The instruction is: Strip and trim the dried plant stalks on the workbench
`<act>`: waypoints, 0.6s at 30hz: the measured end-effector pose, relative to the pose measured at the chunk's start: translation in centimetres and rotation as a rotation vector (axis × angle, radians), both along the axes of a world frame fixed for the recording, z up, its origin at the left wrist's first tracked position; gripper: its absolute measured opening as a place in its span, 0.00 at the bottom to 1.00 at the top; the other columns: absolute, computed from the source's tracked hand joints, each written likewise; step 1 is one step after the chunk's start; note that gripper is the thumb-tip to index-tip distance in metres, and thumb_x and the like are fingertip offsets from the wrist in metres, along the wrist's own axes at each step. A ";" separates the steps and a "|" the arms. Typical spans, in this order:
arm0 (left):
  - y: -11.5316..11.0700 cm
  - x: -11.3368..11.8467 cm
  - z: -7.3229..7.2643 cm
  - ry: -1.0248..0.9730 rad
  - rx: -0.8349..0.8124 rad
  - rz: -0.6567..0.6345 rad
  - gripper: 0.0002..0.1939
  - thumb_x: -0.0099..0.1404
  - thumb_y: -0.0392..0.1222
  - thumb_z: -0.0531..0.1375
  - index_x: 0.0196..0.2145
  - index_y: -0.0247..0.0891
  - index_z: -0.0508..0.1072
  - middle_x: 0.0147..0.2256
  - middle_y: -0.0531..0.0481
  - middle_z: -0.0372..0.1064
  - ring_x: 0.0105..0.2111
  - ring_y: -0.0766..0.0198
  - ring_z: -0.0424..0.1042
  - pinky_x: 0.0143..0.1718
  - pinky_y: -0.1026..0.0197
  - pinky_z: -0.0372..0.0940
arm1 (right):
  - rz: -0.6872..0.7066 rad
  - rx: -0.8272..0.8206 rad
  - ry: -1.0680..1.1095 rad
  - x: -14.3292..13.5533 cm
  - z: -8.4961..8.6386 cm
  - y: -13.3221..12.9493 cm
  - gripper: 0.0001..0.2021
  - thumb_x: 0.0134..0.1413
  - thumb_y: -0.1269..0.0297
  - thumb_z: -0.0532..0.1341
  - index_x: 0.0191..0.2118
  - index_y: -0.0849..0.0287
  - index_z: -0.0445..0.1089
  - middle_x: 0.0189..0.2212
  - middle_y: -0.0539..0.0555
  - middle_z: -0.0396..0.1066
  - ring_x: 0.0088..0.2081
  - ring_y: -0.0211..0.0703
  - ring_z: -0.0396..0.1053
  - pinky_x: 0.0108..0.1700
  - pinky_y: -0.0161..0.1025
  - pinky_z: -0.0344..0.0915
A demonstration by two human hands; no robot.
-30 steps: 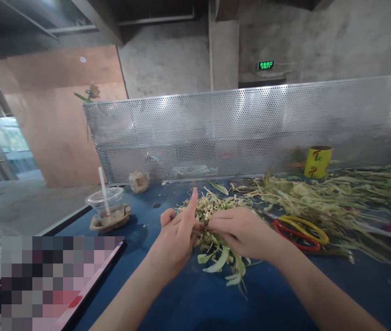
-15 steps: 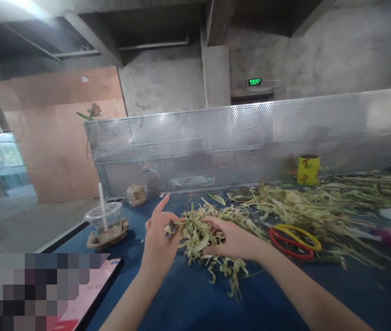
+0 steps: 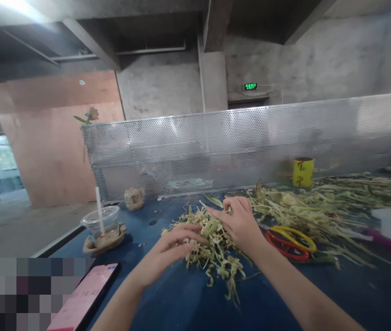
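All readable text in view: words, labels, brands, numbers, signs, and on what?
"EXIT": green-lit rectangular sign; the characters above it are too small to read surely.
Yellow cylindrical roll: dark and red markings, too small to read.
Pink-lit screen of the flat black-edged device: too blurred to read.

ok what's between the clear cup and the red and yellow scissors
In the head view, from cup to scissors: blue tabletop, the left hand, the pile of plant trimmings, then the right hand.
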State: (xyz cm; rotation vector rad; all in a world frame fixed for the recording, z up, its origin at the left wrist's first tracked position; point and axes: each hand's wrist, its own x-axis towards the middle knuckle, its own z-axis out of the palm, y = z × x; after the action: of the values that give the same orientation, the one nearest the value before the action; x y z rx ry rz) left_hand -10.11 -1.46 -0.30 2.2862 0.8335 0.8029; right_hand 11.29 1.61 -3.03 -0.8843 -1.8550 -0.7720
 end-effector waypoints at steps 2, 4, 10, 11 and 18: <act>0.4 0.2 -0.2 -0.041 0.014 0.122 0.15 0.63 0.44 0.47 0.30 0.40 0.72 0.48 0.45 0.63 0.51 0.56 0.58 0.51 0.51 0.52 | 0.011 0.064 -0.038 -0.1 0.0 0.0 0.16 0.55 0.74 0.51 0.44 0.51 0.69 0.25 0.53 0.60 0.31 0.40 0.54 0.38 0.41 0.53; 1.0 0.4 -0.7 -0.117 0.052 0.244 0.11 0.61 0.46 0.50 0.28 0.38 0.67 0.44 0.44 0.64 0.48 0.56 0.60 0.49 0.50 0.54 | 0.048 0.078 -0.111 -0.3 -0.1 0.1 0.15 0.56 0.74 0.50 0.44 0.53 0.69 0.23 0.52 0.60 0.31 0.39 0.54 0.38 0.40 0.51; 1.5 1.3 -2.5 -0.259 -0.250 0.118 0.23 0.54 0.42 0.59 0.43 0.39 0.51 0.28 0.53 0.67 0.29 0.66 0.66 0.32 0.61 0.59 | 0.110 0.001 -0.263 -0.8 -0.8 0.3 0.14 0.57 0.72 0.49 0.47 0.57 0.66 0.26 0.52 0.66 0.34 0.41 0.55 0.43 0.42 0.48; 1.4 1.5 -2.8 -0.254 -0.292 0.095 0.28 0.52 0.40 0.61 0.46 0.38 0.50 0.27 0.54 0.66 0.28 0.66 0.66 0.31 0.62 0.58 | 0.107 -0.020 -0.258 -0.9 -0.9 0.3 0.14 0.57 0.72 0.50 0.47 0.57 0.65 0.27 0.52 0.66 0.35 0.41 0.55 0.43 0.42 0.47; 1.8 2.2 -3.8 -0.373 -0.417 0.072 0.42 0.48 0.38 0.63 0.54 0.34 0.43 0.23 0.56 0.66 0.22 0.69 0.64 0.25 0.65 0.58 | -0.083 -0.231 -0.054 -1.1 -0.8 -0.1 0.23 0.52 0.64 0.56 0.54 0.55 0.56 0.42 0.57 0.64 0.45 0.48 0.55 0.46 0.46 0.45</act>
State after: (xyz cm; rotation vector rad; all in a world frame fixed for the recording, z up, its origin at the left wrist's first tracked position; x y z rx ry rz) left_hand -7.93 0.38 -4.05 1.6861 0.8207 0.9492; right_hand 10.15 1.48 -3.86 -1.1019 -1.9937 -0.6457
